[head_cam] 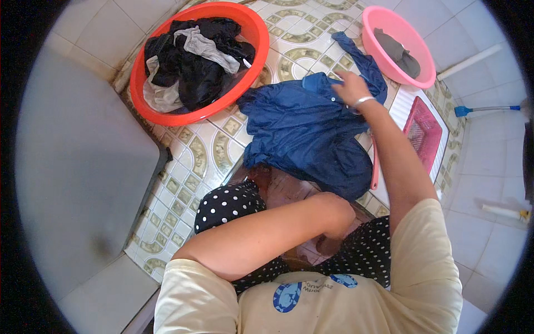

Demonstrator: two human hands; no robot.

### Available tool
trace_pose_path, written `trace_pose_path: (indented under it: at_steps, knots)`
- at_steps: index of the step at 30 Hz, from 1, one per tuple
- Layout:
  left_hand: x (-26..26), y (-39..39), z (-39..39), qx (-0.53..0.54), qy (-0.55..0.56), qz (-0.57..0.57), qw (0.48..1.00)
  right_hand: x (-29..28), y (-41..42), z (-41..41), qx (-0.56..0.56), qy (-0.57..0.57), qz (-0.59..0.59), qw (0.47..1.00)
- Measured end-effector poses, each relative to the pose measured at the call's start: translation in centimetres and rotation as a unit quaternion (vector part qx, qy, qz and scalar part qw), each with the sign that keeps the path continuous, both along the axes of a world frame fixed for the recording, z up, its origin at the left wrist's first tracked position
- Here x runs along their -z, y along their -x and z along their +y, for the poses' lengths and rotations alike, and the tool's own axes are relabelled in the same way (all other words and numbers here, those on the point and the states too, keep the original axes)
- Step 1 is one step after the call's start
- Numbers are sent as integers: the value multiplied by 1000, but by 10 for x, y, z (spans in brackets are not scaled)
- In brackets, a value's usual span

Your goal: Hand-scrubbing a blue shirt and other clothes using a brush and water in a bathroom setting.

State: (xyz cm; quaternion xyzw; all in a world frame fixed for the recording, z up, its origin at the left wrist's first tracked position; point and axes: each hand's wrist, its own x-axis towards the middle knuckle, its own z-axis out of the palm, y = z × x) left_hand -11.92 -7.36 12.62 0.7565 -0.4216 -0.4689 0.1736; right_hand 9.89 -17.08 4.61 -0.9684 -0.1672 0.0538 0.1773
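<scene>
A dark blue buttoned garment (308,125), which looks wet, lies spread on the patterned tile floor, one sleeve stretched toward the top. Over its collar and buttons is my right hand (351,88), a bracelet at the wrist, its fingers apart with nothing seen between them. My left arm crosses in front of me; my left hand (333,213) is bent downward between my knees by the garment's lower edge, its fingers hidden. A pink handle (374,167) sticks out beside the garment, its other end not visible.
A red basin (262,50) of dark and light clothes stands upper left. At upper right is a pink basin (371,46) holding grey cloth. A pink plastic basket (434,137) lies right, on a white ribbed board (400,104). A grey panel (91,167) borders the left.
</scene>
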Motion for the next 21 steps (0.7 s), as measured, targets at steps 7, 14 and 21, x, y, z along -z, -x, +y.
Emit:
trace_pose_path:
  at_steps: [7,14,21]
  knots:
    - [5,-4,-9,14,-23,31,999,63,-13,23,15,6,129,991]
    - [-9,-16,-1,-24,1,41,999,-21,-38,-82,144,-383,123,904]
    - [-5,-42,12,-110,6,-53,993,-33,68,-173,-126,-194,229,945]
